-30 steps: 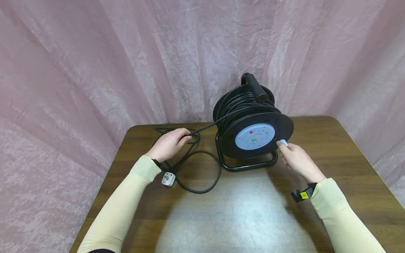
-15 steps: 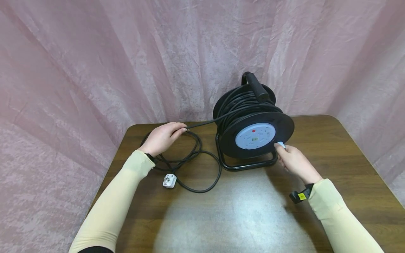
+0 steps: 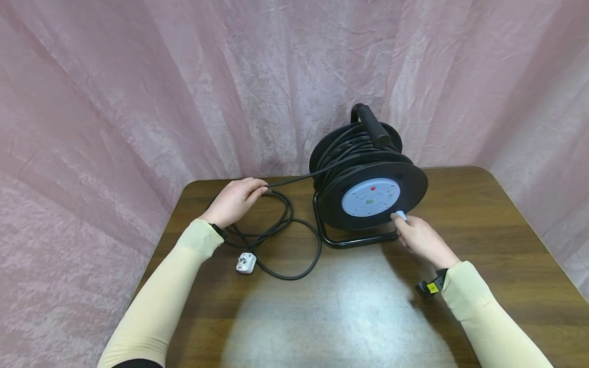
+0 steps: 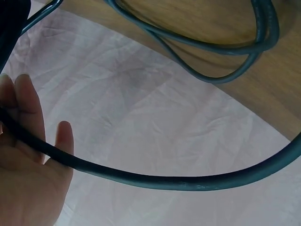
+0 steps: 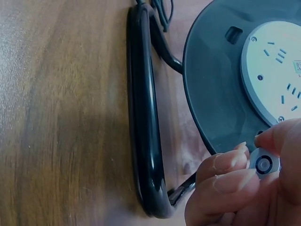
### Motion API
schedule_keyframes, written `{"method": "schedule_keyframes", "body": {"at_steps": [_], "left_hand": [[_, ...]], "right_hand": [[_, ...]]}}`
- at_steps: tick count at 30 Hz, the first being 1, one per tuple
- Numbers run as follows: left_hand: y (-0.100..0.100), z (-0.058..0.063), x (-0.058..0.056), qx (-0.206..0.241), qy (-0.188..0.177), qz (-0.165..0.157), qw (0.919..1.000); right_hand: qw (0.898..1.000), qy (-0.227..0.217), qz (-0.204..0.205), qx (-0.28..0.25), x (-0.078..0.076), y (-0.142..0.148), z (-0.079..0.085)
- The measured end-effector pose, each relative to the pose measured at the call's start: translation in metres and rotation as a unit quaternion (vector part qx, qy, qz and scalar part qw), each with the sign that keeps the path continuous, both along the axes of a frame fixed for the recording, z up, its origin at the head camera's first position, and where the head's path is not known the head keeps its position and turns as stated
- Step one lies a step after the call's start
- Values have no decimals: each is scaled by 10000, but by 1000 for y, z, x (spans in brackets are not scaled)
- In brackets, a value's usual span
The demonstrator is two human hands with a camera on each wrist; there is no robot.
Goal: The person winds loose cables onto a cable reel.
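A black cable reel (image 3: 409, 184) stands upright on its tubular frame, with a round white socket panel (image 3: 370, 198) on its front. My right hand (image 3: 422, 240) pinches the small pale knob (image 5: 264, 163) on the reel's face between thumb and fingers, at the disc's lower right. To the left, my left hand (image 3: 234, 200) holds the black cable (image 3: 296, 179), which runs from the reel's top layer down into that hand. In the left wrist view the cable (image 4: 188, 182) crosses the palm and hangs in a slack curve. The wound turns are partly hidden by the front disc.
Loose loops of cable (image 3: 317, 255) lie on the wooden table (image 3: 483, 214) between the left hand and the reel. A white plug (image 3: 246, 262) rests near the left wrist. The reel's black carrying handle (image 3: 375, 128) rises close to the pink curtain (image 3: 285, 92).
The disc has turned clockwise, carrying the knob and my right hand down and left. My left hand has moved slightly up and left, and the cable running to the reel has shifted.
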State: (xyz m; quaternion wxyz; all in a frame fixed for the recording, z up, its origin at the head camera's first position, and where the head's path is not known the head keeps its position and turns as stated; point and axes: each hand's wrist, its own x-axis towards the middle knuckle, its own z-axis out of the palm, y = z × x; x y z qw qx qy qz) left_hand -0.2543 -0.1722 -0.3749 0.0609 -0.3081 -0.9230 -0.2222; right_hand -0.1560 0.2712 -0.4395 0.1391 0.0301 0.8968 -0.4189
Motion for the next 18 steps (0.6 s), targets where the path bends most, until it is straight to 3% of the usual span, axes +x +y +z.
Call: {"method": "schedule_keyframes", "body": {"at_steps": [18], "left_hand": [[4, -3, -5, -293, -57, 90, 9995]], "right_hand": [[9998, -54, 149, 76, 1, -15, -13]]}}
